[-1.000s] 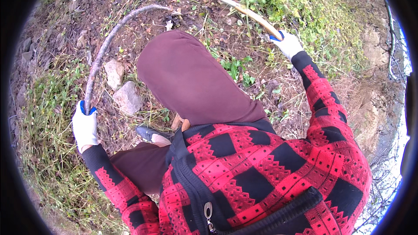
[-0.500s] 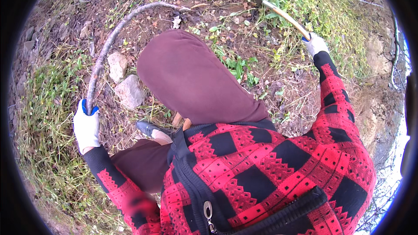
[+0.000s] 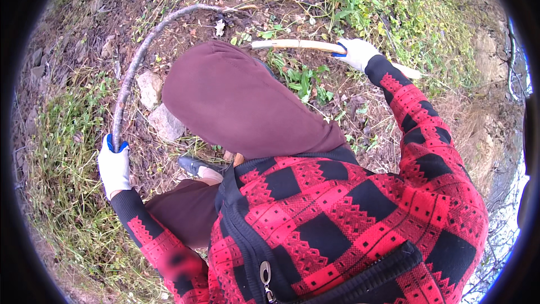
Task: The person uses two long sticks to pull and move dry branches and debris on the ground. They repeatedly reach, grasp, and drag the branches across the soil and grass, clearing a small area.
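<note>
My left hand (image 3: 114,166), in a white glove with blue on the grip side, is closed around the near end of a grey, rough-barked branch (image 3: 135,59). That branch reaches away and bends to the right, its thin far tip lying over the soil beyond my knee. My right hand (image 3: 358,54), gloved the same way, grips a pale, bare wooden stick (image 3: 298,44). It lies roughly crosswise just past my knee, one end pointing left, while the other end shows beyond my right wrist. The fingertips of both hands are mostly hidden.
My bent knee (image 3: 236,98) in brown trousers fills the middle, with a dark shoe (image 3: 194,164) below it. Two pale rocks (image 3: 166,123) sit between the branch and my knee. Grass (image 3: 67,152) grows at left, leafy weeds (image 3: 371,0) at far right.
My right hand has moved left, and the pale stick has swung from pointing away to lying crosswise. My left hand and the branch have barely shifted.
</note>
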`<action>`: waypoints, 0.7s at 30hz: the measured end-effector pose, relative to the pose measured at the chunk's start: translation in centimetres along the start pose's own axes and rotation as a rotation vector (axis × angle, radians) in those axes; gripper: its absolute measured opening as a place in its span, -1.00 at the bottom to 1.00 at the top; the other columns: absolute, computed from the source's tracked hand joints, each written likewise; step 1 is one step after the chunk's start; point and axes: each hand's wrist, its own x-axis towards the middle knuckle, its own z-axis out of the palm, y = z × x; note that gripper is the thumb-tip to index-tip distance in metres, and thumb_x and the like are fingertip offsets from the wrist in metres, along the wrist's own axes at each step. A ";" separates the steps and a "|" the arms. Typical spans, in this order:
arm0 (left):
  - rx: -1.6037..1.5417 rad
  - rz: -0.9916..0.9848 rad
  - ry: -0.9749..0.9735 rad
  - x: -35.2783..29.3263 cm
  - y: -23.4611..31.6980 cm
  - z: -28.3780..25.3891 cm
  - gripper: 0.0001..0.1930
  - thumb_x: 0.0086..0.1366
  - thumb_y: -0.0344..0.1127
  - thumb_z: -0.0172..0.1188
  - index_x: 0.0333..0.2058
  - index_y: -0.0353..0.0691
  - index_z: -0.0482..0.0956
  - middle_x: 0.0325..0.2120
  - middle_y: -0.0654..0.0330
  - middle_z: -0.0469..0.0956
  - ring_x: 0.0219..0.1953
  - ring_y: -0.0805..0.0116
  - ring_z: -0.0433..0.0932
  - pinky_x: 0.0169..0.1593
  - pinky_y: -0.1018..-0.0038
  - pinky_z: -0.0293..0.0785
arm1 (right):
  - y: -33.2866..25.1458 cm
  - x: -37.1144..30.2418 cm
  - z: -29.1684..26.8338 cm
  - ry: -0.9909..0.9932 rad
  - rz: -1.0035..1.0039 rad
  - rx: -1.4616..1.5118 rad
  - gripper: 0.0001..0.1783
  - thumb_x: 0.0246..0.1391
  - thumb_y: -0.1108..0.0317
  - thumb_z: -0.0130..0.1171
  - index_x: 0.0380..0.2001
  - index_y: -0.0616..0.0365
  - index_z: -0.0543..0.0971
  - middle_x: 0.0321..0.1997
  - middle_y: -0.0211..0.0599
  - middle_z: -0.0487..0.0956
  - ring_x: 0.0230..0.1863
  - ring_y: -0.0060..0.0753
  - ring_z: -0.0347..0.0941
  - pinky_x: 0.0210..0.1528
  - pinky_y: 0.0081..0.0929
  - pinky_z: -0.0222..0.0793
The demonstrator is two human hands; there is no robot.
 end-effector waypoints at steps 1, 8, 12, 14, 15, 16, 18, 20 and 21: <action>0.002 -0.004 -0.003 0.0 -0.1 0.0 -0.54 0.22 -0.39 0.35 0.11 -0.25 0.53 -0.25 0.02 0.68 -0.28 0.24 0.64 -0.08 0.36 0.52 | 1.4 -0.8 -0.3 0.006 0.049 -0.036 -0.51 0.23 -0.12 0.17 0.03 -0.01 0.51 -0.23 -0.04 0.66 -0.16 0.09 0.60 -0.09 -0.02 0.50; 0.008 0.042 0.009 0.2 -0.6 0.1 -0.54 0.23 -0.37 0.34 0.11 -0.26 0.53 -0.24 0.00 0.68 -0.26 0.17 0.65 -0.08 0.33 0.52 | 12.8 -12.0 -4.7 0.063 0.536 -0.244 -0.66 0.23 -0.01 0.21 -0.09 -0.04 0.56 -0.26 -0.05 0.68 -0.20 0.08 0.63 -0.13 -0.02 0.53; -0.006 0.019 -0.013 0.5 -0.2 -0.1 -0.54 0.22 -0.37 0.35 0.10 -0.27 0.53 -0.22 -0.05 0.68 -0.23 0.09 0.66 -0.06 0.29 0.53 | 12.0 -13.4 -4.1 0.053 0.567 -0.179 -0.61 0.21 -0.08 0.22 -0.11 -0.05 0.58 -0.25 -0.06 0.68 -0.19 0.05 0.63 -0.11 -0.07 0.52; 0.040 0.025 -0.032 0.5 0.2 -0.2 -0.53 0.21 -0.36 0.36 0.10 -0.27 0.52 -0.22 -0.07 0.68 -0.23 0.06 0.66 -0.06 0.27 0.53 | 9.5 -11.9 -3.1 0.149 0.426 -0.050 -0.55 0.19 -0.13 0.24 -0.04 -0.06 0.58 -0.26 -0.05 0.68 -0.20 0.06 0.63 -0.11 -0.06 0.51; 0.024 0.020 -0.041 0.7 0.4 -0.3 -0.52 0.20 -0.36 0.37 0.11 -0.27 0.52 -0.21 -0.07 0.68 -0.23 0.04 0.66 -0.06 0.26 0.53 | 7.9 -9.9 -2.6 0.118 0.404 -0.025 -0.51 0.19 -0.15 0.23 0.01 -0.06 0.57 -0.25 -0.04 0.68 -0.19 0.07 0.62 -0.11 -0.06 0.51; 0.050 0.032 -0.018 0.6 0.6 -0.4 -0.52 0.20 -0.36 0.37 0.10 -0.27 0.52 -0.21 -0.08 0.68 -0.23 0.03 0.66 -0.06 0.26 0.53 | 6.1 -7.8 -2.2 0.098 0.366 0.009 -0.46 0.18 -0.17 0.23 0.06 -0.06 0.55 -0.25 -0.03 0.67 -0.19 0.08 0.62 -0.10 -0.06 0.51; 0.039 0.036 0.027 0.5 0.9 -0.3 -0.56 0.19 -0.35 0.37 0.05 -0.27 0.53 -0.25 -0.07 0.67 -0.27 0.01 0.65 -0.08 0.25 0.54 | 2.0 -4.5 -1.1 0.181 0.292 0.103 -0.46 0.19 -0.19 0.20 0.02 -0.01 0.55 -0.26 -0.03 0.67 -0.20 0.10 0.61 -0.12 -0.04 0.50; -0.022 -0.072 -0.041 0.8 1.0 -0.2 -0.61 0.18 -0.34 0.38 -0.03 -0.27 0.53 -0.38 -0.02 0.65 -0.39 0.11 0.63 -0.22 0.25 0.55 | -1.7 -1.7 -0.5 0.273 0.148 0.168 -0.45 0.21 -0.20 0.18 0.00 0.01 0.53 -0.25 -0.04 0.66 -0.20 0.10 0.61 -0.13 -0.02 0.49; -0.048 -0.102 -0.087 0.7 1.0 0.0 -0.61 0.18 -0.34 0.39 -0.04 -0.26 0.52 -0.40 -0.01 0.64 -0.42 0.14 0.63 -0.28 0.25 0.54 | -2.7 -0.3 -0.5 0.206 0.170 0.129 -0.45 0.21 -0.20 0.18 0.02 0.00 0.52 -0.25 -0.05 0.66 -0.19 0.10 0.61 -0.12 -0.03 0.49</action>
